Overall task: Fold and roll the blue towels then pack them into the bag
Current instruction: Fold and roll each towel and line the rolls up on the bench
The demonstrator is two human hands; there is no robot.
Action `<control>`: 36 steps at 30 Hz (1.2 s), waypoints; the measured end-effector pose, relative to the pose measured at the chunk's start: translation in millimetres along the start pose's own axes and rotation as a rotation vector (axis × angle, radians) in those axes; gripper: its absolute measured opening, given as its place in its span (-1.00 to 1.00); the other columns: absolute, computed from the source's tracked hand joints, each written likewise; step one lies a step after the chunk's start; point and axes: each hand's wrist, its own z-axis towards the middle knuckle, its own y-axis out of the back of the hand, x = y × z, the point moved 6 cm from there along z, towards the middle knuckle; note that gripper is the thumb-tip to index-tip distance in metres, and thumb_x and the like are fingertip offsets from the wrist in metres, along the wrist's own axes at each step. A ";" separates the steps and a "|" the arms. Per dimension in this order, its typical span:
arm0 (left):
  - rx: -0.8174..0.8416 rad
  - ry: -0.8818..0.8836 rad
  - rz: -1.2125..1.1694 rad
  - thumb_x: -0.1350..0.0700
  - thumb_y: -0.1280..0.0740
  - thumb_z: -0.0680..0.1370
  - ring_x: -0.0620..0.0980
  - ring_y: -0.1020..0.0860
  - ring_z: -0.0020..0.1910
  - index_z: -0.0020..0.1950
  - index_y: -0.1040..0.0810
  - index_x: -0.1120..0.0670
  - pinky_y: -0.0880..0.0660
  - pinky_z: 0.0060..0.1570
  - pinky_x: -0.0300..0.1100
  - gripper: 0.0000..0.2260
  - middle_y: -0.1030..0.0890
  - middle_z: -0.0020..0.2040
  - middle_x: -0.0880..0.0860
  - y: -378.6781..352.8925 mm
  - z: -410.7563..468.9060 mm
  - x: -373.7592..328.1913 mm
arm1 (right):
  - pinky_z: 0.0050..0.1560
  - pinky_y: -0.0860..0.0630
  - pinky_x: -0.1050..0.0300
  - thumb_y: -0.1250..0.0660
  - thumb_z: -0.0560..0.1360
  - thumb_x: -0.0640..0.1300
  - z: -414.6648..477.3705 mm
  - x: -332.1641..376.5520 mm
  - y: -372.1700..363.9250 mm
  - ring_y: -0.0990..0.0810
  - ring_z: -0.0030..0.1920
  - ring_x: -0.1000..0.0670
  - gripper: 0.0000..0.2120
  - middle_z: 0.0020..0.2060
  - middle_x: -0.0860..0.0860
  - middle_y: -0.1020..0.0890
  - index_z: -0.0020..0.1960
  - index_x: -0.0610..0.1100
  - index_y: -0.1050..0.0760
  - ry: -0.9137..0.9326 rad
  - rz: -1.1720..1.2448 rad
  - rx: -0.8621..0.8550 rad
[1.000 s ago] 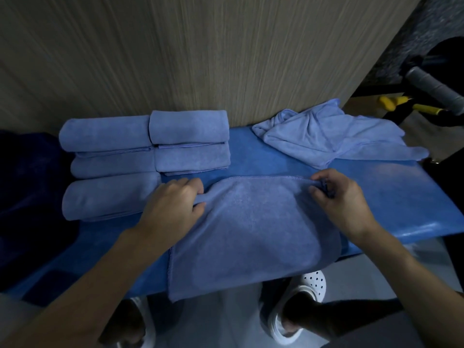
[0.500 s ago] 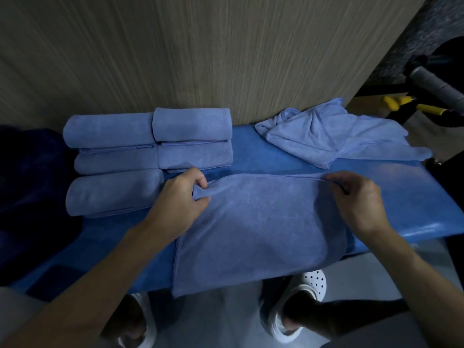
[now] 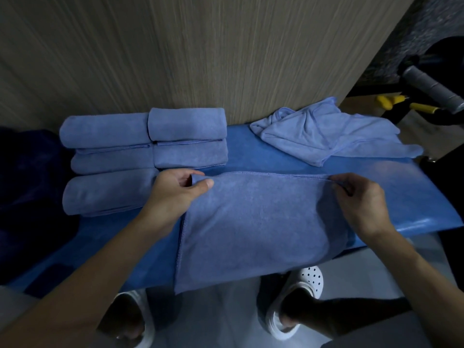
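A folded blue towel (image 3: 258, 222) lies flat on the blue bench (image 3: 406, 192), its near edge hanging over the front. My left hand (image 3: 175, 194) pinches the towel's far left corner between thumb and fingers. My right hand (image 3: 361, 199) pinches the far right corner. Several rolled blue towels (image 3: 145, 151) are stacked in rows at the left back of the bench. A loose unfolded blue towel (image 3: 326, 131) lies crumpled at the back right. No bag is clearly visible.
A wood-grain wall (image 3: 200, 51) rises directly behind the bench. A dark blue mass (image 3: 27, 187) sits at the far left. A grey handle (image 3: 431, 89) and yellow-handled tools (image 3: 401, 104) lie at the far right. White perforated shoes (image 3: 306, 282) stand on the floor below.
Both hands have moved apart and slightly away from me, pulling the towel's far edge straight and wider across the bench. The rolled stack and the loose towel stay put.
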 end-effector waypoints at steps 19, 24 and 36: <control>-0.060 -0.202 0.038 0.30 -0.47 0.46 -0.17 -0.61 -0.30 -0.18 -0.61 0.15 -0.52 -0.27 -0.39 -0.91 -0.66 -0.35 -0.04 47.0 -67.0 -116.8 | -0.24 -0.42 0.35 -0.35 0.55 -0.26 -20.6 92.0 95.2 -0.47 -0.27 0.22 -0.87 -0.29 -0.05 -0.59 -0.17 -0.15 -0.57 0.074 0.411 -0.055; -0.083 -0.304 -0.102 0.21 -0.42 0.53 -0.07 -0.58 -0.19 -0.14 -0.67 0.17 -0.57 -0.07 -0.22 -0.93 -0.65 -0.21 0.10 64.0 -92.4 -165.1 | -0.16 -0.41 0.12 -0.34 0.55 -0.26 -30.8 130.6 132.3 -0.47 -0.21 0.08 -0.82 -0.28 -0.03 -0.57 -0.21 -0.10 -0.57 0.120 0.484 -0.053; -0.186 -0.476 -0.176 0.32 -0.47 0.44 -0.12 -0.63 -0.28 -0.15 -0.65 0.21 -0.56 -0.21 -0.32 -0.95 -0.69 -0.30 0.00 110.3 -132.9 -237.6 | -0.34 -0.46 0.39 -0.25 0.59 -0.32 -42.0 196.4 195.4 -0.49 -0.41 0.23 -0.82 -0.36 -0.02 -0.53 -0.17 -0.18 -0.50 0.190 0.633 -0.061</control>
